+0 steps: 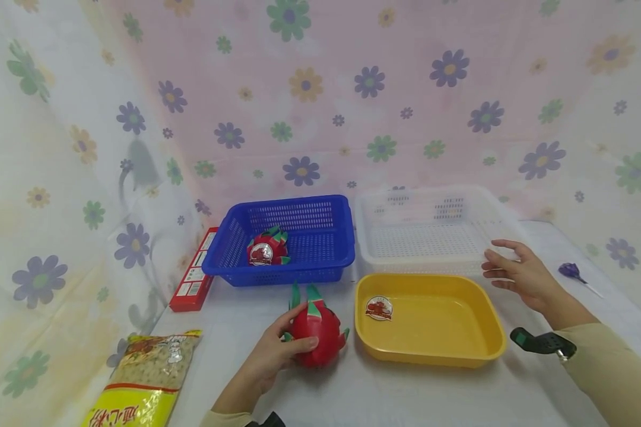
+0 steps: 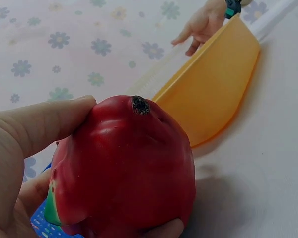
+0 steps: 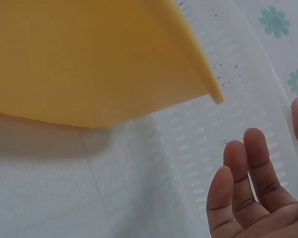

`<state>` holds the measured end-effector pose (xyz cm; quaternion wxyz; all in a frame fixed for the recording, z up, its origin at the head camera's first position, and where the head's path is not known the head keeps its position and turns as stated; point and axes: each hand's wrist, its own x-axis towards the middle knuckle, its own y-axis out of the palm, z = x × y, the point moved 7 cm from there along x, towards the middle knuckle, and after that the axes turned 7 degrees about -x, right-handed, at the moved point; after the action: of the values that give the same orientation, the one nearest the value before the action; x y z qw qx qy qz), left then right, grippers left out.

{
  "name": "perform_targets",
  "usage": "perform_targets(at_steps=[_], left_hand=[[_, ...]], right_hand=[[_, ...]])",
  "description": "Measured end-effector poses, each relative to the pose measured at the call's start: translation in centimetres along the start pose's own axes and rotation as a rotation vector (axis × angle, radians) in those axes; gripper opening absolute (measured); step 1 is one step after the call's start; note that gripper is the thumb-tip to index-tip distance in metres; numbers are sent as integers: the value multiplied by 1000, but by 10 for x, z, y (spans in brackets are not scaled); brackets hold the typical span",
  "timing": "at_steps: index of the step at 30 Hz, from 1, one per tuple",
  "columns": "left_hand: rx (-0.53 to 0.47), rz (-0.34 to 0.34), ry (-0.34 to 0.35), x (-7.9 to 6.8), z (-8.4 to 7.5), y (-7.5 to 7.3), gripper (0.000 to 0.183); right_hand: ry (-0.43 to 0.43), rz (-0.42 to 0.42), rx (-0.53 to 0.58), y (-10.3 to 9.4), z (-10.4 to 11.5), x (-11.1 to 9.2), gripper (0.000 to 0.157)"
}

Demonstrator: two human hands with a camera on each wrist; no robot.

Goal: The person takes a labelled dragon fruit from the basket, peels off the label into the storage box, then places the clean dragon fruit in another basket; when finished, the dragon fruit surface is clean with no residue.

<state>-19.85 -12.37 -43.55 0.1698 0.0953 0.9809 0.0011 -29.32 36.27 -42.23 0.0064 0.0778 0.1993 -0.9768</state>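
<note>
The left hand (image 1: 278, 353) grasped a red dragon fruit (image 1: 317, 332) resting on the white table (image 1: 406, 391) just left of the yellow tray (image 1: 432, 356), thumb and fingers wrapped round it, probably to steady it. The fruit looked glossy, with green-tipped scales. Farther off, the right hand (image 1: 518, 274) hovered with loose fingers, holding nothing, by the white basket (image 1: 432, 213), beside a blue basket (image 1: 326, 207) holding a second fruit (image 1: 267, 248).

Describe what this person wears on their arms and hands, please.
Both hands are bare: no gloves or rings show. The right hand leads into a pale beige long sleeve, with a black wrist strap bearing a green patch. The left hand shows a similar beige cuff.
</note>
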Motion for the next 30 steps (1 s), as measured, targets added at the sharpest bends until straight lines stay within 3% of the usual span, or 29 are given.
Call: perform_targets(at_steps=[6, 17, 24, 30], left_hand=[[7, -6, -33, -7, -1, -4, 81], [-3, 28, -38, -19, -11, -2, 80], [11, 25, -33, -34, -29, 2, 79], [11, 36, 12, -42, -48, 8, 77]], right_hand=[[-8, 4, 5, 0, 1, -1, 64], [2, 12, 52, 2, 3, 1, 66], [-3, 14, 57, 1, 4, 0, 69], [17, 20, 20, 1, 4, -1, 78]])
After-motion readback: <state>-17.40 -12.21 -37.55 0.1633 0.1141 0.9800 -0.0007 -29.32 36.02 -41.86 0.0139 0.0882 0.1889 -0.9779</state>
